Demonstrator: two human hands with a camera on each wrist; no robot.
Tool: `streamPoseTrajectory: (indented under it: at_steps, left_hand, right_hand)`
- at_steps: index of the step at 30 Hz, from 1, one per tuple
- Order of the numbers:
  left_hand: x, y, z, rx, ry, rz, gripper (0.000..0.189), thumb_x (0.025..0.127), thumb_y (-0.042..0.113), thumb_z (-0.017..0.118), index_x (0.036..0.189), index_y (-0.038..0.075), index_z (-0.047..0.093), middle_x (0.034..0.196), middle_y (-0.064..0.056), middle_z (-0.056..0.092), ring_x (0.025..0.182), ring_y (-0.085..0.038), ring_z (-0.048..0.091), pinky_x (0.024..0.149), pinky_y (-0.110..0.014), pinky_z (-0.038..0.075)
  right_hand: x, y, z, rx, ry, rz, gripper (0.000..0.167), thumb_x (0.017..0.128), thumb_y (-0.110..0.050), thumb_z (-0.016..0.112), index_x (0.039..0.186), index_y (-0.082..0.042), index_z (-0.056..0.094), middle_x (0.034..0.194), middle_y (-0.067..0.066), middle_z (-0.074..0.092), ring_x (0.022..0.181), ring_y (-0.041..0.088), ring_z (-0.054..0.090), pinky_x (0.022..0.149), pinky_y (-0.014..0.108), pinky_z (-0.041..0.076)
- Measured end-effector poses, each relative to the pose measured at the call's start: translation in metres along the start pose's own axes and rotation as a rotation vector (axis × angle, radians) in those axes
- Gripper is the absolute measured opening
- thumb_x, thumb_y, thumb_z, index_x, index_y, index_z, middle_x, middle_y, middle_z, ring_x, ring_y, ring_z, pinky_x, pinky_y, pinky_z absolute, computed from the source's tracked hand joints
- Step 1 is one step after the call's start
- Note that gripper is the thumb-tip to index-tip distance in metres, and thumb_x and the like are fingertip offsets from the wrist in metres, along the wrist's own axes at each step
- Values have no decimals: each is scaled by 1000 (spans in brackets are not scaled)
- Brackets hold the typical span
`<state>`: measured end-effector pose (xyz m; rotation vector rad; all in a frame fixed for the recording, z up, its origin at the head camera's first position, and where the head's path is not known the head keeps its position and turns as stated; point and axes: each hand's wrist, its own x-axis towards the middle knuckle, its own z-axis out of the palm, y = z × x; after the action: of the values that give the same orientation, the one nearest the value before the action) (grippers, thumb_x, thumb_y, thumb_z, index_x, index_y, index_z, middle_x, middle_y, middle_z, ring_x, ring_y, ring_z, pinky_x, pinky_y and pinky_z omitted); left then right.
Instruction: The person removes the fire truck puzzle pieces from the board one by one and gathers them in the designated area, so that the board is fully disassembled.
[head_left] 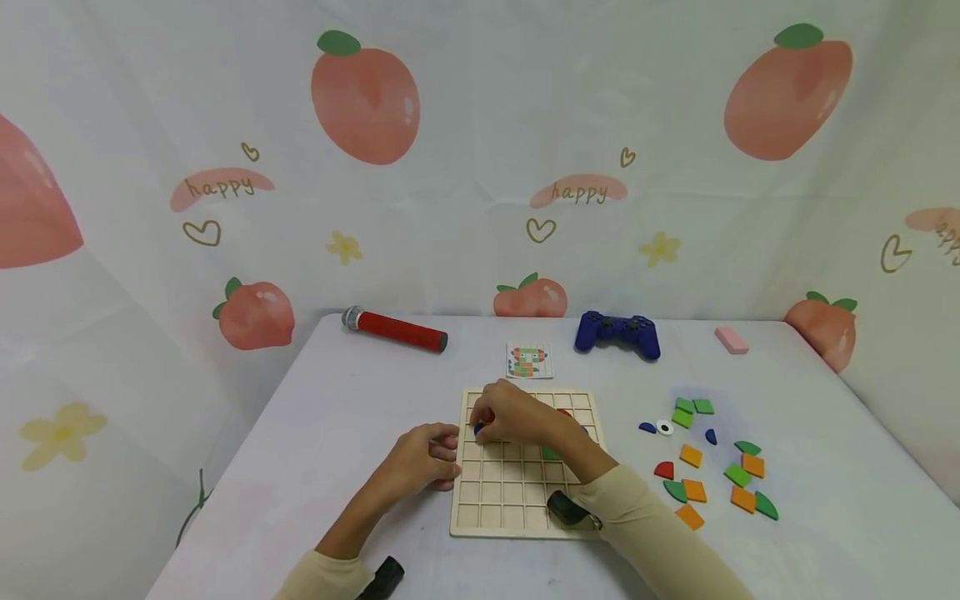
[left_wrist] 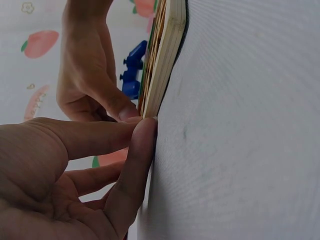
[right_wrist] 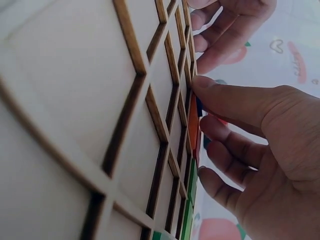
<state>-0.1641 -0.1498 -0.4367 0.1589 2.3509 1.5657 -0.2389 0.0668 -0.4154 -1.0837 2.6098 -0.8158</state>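
Observation:
A wooden grid board [head_left: 495, 517] lies in front of the person. Over its upper left part, the right hand [head_left: 513, 414] pinches a small dark blue piece [head_left: 478, 429], mostly covered by the fingers. At the board's left edge is the left hand [head_left: 423, 457], its fingertips touching the side; in the left wrist view, the thumb and a finger meet that edge [left_wrist: 167, 60]. Some pieces sit in the grid: a green one [head_left: 550, 453] shows beside the right forearm, and an orange piece [right_wrist: 193, 122] lies close by the right fingers in the right wrist view.
Behind the board lies a pattern card [head_left: 529, 361], between a red microphone [head_left: 397, 330] and a blue game controller [head_left: 617, 335]. A pink block [head_left: 731, 340] is at the back right. Several loose orange squares [head_left: 691, 455], green pieces [head_left: 737, 475] and a white eye disc [head_left: 664, 427] lie right.

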Motion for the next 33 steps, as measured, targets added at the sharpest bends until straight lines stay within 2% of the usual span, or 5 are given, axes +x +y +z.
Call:
streamPoseTrajectory:
  at_steps: [13, 21, 30, 33]
  left_hand:
    - [0, 0, 1, 1, -3, 2, 60, 86, -6, 81, 141, -7, 58, 115, -13, 64, 95, -19, 64, 71, -35, 68]
    - [-1, 0, 1, -22, -10, 9, 60, 86, -8, 79, 142, -8, 57, 117, -14, 64, 96, -19, 65, 72, -35, 68]
    - [-1, 0, 1, -14, -9, 8, 61, 86, -8, 79, 142, -8, 57, 117, -14, 65, 97, -19, 66, 72, -35, 68]
    - [-1, 1, 1, -12, -8, 7, 60, 86, -8, 80, 142, -8, 57, 117, -14, 65, 96, -19, 66, 72, -35, 68]
  right_hand:
    - [0, -1, -1, 11, -15, 14, 11, 93, -10, 81, 103, -9, 83, 91, -4, 65, 89, 11, 52, 82, 28, 45]
    - [4, 3, 0, 27, -17, -17, 11, 92, -7, 79, 102, -9, 82, 87, -4, 65, 82, 7, 55, 74, 24, 50]
    - [3, 3, -1, 13, -15, -44, 10, 90, -5, 79, 99, -7, 83, 87, -3, 66, 81, 5, 56, 73, 23, 50]
    - [2, 2, -2, 2, -13, -29, 11, 91, -7, 78, 100, -9, 83, 86, -5, 65, 81, 6, 54, 74, 24, 49]
